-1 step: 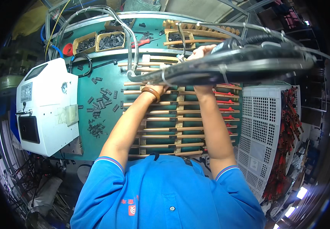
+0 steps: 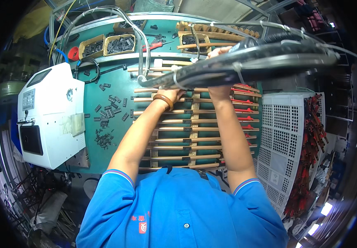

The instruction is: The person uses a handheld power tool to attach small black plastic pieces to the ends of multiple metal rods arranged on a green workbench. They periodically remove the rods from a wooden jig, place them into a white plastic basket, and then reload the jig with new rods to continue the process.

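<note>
My left hand (image 2: 169,96), with a brown bangle (image 2: 163,100) at its wrist, rests at the row of copper-coloured rods (image 2: 170,111). Its bent fingers press on one rod near a small black block; cables partly cover them. A thick bundle of black and clear cables (image 2: 261,64) crosses in front of my right hand (image 2: 218,91). Curled fingers show above the bundle and the wrist below it, so the hand is closed around something hidden there. The rods lie side by side across wooden strips (image 2: 193,130), several with black blocks midway and red pieces (image 2: 244,110) at their right ends.
On the left stands a white machine (image 2: 52,118). Loose black blocks (image 2: 110,109) and a small heap of screws (image 2: 104,139) lie beside it on the green table. Boxes of black parts (image 2: 119,44) and red-handled pliers (image 2: 153,45) sit behind. A white perforated crate (image 2: 279,132) stands right.
The cable bundle has shifted a little left and tilted, and my right hand has moved slightly left with it. My left hand stays in place.
</note>
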{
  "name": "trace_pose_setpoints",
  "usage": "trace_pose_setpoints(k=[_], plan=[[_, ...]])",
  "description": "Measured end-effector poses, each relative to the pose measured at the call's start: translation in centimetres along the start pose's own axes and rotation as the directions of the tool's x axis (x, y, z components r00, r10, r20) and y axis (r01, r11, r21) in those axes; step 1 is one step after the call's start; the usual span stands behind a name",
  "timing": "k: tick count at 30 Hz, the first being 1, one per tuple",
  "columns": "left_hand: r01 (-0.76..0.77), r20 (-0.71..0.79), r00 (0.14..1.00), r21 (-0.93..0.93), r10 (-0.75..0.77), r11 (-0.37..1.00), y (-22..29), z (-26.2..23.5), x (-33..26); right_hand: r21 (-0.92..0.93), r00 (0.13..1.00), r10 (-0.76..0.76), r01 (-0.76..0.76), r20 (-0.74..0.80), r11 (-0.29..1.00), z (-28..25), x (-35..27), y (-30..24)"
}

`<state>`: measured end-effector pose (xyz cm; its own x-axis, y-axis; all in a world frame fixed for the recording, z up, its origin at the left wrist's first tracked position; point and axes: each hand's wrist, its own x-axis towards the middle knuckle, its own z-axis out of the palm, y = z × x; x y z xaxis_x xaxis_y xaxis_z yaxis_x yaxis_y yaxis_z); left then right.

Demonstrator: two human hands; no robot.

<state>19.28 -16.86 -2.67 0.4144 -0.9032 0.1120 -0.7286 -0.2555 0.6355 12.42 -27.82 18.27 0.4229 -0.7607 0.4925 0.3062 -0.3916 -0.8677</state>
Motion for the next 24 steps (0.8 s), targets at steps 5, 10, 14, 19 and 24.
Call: trace_pose_setpoints(k=[5,10,14,19,24], plan=[[0.016,-0.004,1.0,0.03,-0.016,0.999,0.6,-2.0,-0.3,-0.211,0.969,-0.238,0.245,0.06,0.946,1.2,1.1,-1.4],[-0.16,-0.226,0.957,0.11,0.181,0.981,-0.1,-3.7,-1.1,0.355,0.973,0.205,-0.23,0.108,0.906,0.1,0.5,2.0],[0.003,0.025,1.0,-0.1,-0.001,0.995,-0.2,-3.4,-1.2,0.32,0.935,0.289,-0.344,0.206,0.883,-0.6,-0.8,1.6],[0.104,0.145,0.988,-0.318,-0.06,0.942,-2.2,-1.1,-1.3,0.015,0.946,0.154,-0.165,0.284,0.986,-0.8,-2.0,3.1],[0.015,0.001,1.0,0.028,-0.015,0.999,-1.3,-1.9,-1.5,-0.116,0.978,0.169,-0.155,0.121,0.981,-2.3,-0.5,6.5]])
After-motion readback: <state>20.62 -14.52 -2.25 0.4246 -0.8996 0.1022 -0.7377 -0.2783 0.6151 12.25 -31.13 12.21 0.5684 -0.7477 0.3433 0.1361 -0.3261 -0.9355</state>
